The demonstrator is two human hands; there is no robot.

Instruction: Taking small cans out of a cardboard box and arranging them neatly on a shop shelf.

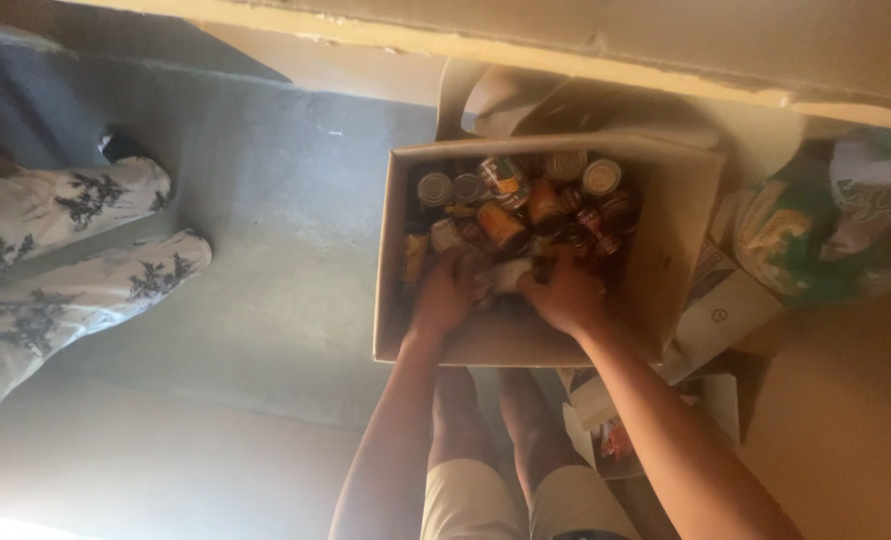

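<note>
Head view looks straight down on both my hands inside an open cardboard box (665,215) that sits on the grey floor (285,230) just ahead of my knees. My left hand (443,292) is at about seven o'clock in the box, fingers curled down over something among the tins; I cannot tell whether they have closed on it. My right hand (567,296) sits at about five o'clock, fingers bent round a pale packet (512,275) that lies between the two hands, touching it, though the grip itself is hidden by my knuckles. The cans (525,195) fill the far half of the box, from ten to two o'clock, some upright with their silver lids showing, some tipped on their sides with orange and red labels.

To do this well, I judge I should get my fingertips fully under whatever I lift, since the tins are packed touching and a loose one could roll. Lifting straight up, clear of the box wall, seems safest.

Someone's legs in pale flowered cloth (75,250) stand at nine o'clock, well apart from the box. A green printed bag (815,230) lies at three o'clock, beside the box.
</note>
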